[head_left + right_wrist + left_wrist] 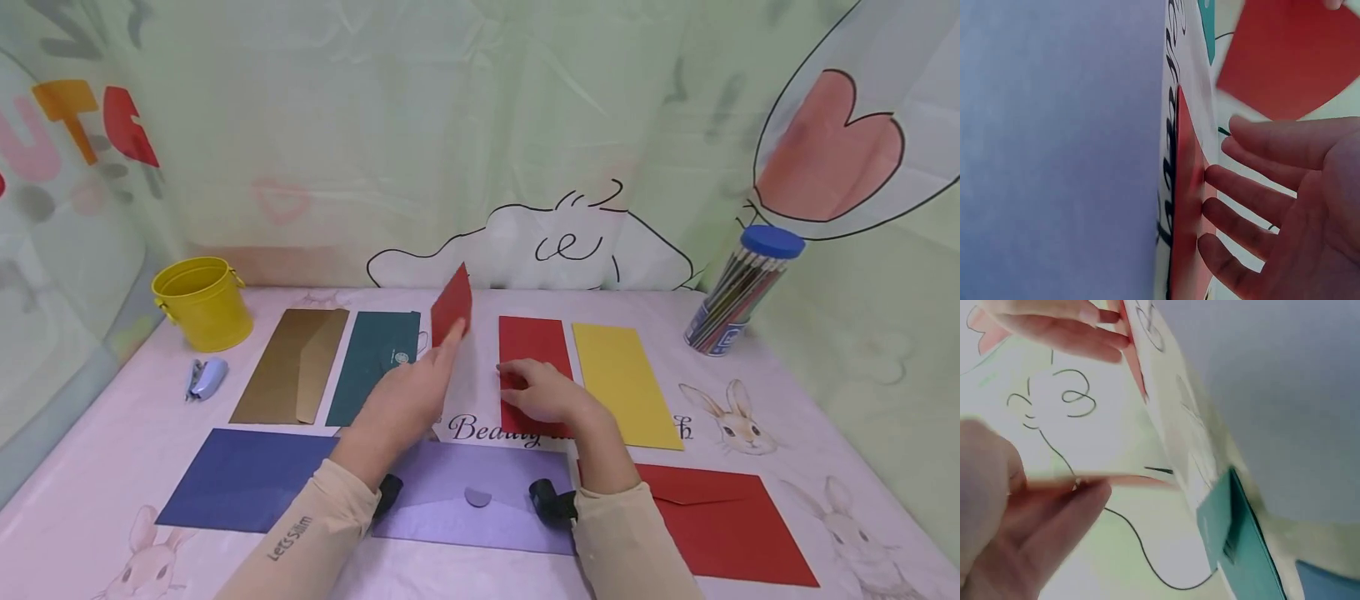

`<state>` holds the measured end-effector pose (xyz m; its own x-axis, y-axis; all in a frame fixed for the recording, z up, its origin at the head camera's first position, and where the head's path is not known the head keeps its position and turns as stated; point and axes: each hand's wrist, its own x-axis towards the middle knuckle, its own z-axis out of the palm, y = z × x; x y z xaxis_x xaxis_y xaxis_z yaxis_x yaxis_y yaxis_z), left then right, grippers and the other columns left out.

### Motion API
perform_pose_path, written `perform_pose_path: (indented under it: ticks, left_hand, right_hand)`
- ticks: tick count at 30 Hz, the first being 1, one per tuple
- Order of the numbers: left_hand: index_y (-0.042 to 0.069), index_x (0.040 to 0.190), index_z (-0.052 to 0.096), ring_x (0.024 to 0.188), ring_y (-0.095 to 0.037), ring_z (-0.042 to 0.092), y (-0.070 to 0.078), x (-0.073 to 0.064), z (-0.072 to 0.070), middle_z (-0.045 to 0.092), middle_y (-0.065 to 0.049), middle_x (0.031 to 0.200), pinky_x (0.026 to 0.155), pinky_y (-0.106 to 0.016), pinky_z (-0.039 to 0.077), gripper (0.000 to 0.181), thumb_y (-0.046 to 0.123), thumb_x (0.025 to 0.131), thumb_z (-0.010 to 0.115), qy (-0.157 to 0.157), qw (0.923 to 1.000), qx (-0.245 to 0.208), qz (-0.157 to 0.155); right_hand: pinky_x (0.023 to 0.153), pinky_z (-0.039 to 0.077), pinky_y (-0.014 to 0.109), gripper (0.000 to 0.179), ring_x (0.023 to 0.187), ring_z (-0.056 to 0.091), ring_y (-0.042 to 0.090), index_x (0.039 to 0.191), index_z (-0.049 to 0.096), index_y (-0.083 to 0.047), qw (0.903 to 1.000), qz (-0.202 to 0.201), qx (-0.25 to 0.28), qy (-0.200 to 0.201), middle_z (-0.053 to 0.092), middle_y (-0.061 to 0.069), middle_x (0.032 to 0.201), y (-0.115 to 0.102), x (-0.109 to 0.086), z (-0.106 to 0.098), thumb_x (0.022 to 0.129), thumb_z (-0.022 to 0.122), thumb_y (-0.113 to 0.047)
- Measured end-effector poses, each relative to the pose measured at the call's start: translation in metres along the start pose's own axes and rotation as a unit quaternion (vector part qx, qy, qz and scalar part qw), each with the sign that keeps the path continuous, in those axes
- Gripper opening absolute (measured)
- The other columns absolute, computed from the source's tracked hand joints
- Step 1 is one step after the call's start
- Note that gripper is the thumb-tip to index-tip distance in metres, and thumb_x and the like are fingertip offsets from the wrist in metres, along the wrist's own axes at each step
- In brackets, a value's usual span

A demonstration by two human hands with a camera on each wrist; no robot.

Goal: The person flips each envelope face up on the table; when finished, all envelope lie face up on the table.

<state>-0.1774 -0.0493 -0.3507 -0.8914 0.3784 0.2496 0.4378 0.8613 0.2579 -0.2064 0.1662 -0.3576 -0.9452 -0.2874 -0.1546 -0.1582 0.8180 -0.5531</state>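
Note:
My left hand (405, 393) pinches a red envelope (452, 307) by its lower part, holding it upright above the table. Seen from the left wrist, that envelope is nearly edge-on between thumb and fingers. Over a second red envelope (531, 332), which lies flat, my right hand (546, 392) hovers with relaxed, spread fingers (1247, 187). In the right wrist view its fingertips are close to the flat envelope's surface. Just left of the left hand lies a dark green envelope (371, 354); a yellow envelope (626, 379) is to the right hand's right.
Nearer me lie a blue envelope (243, 479), a lilac envelope (480, 475) and another red envelope (720, 517). A brown envelope (281, 367), a lilac stapler (206, 379) and a yellow bucket (206, 304) stand left. A blue-lidded pencil tube (738, 296) is at back right.

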Motion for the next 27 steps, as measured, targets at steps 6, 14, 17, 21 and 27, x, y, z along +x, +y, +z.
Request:
perform_pose_path:
  ticks: [6, 14, 17, 21, 27]
  left_hand:
    - [0.007, 0.153, 0.034, 0.095, -0.036, 0.070, 0.007, -0.001, -0.007, 0.061, -0.019, 0.120, 0.073, -0.048, 0.059, 0.084, 0.006, 0.083, 0.079, 0.122, 0.9837, -0.099, -0.088]
    - [0.005, 0.135, 0.060, 0.104, -0.033, 0.065, 0.004, -0.001, -0.014, 0.065, -0.016, 0.121, 0.077, -0.044, 0.059, 0.063, 0.017, 0.079, 0.084, 0.019, 0.9605, -0.201, -0.191]
    - [0.006, 0.131, 0.064, 0.101, -0.031, 0.065, 0.000, -0.002, -0.015, 0.066, -0.014, 0.118, 0.077, -0.041, 0.059, 0.056, 0.018, 0.080, 0.083, -0.031, 0.9623, -0.202, -0.179]
    - [0.008, 0.134, 0.063, 0.104, -0.032, 0.064, -0.004, -0.003, -0.012, 0.065, -0.015, 0.120, 0.079, -0.043, 0.058, 0.059, 0.019, 0.080, 0.083, -0.065, 0.9642, -0.192, -0.171]
    - [0.010, 0.141, 0.057, 0.106, -0.032, 0.062, -0.011, -0.005, -0.007, 0.063, -0.014, 0.125, 0.081, -0.048, 0.056, 0.068, 0.028, 0.081, 0.083, -0.097, 0.9678, -0.136, -0.188]
  right_hand:
    - [0.100, 0.043, 0.062, 0.063, 0.135, 0.040, 0.038, 0.147, 0.055, -0.020, 0.9998, 0.009, -0.017, 0.003, 0.051, 0.015, 0.142, -0.004, 0.003, 0.004, 0.088, 0.076, -0.031]
    - [0.094, 0.047, 0.061, 0.068, 0.134, 0.039, 0.039, 0.147, 0.055, -0.025, 0.9992, 0.000, -0.038, -0.010, 0.047, 0.016, 0.145, -0.007, 0.004, 0.007, 0.085, 0.079, -0.036]
    - [0.092, 0.049, 0.060, 0.071, 0.134, 0.038, 0.039, 0.147, 0.055, -0.025, 0.9990, -0.001, -0.043, -0.016, 0.045, 0.017, 0.146, -0.007, 0.004, 0.007, 0.082, 0.082, -0.035]
    - [0.091, 0.051, 0.058, 0.074, 0.134, 0.037, 0.039, 0.146, 0.056, -0.026, 0.9988, 0.002, -0.044, -0.022, 0.043, 0.016, 0.146, -0.007, 0.004, 0.008, 0.078, 0.085, -0.033]
    - [0.090, 0.052, 0.057, 0.076, 0.136, 0.035, 0.039, 0.144, 0.058, -0.028, 0.9986, 0.005, -0.047, -0.022, 0.043, 0.015, 0.146, -0.009, 0.003, 0.009, 0.074, 0.089, -0.030]
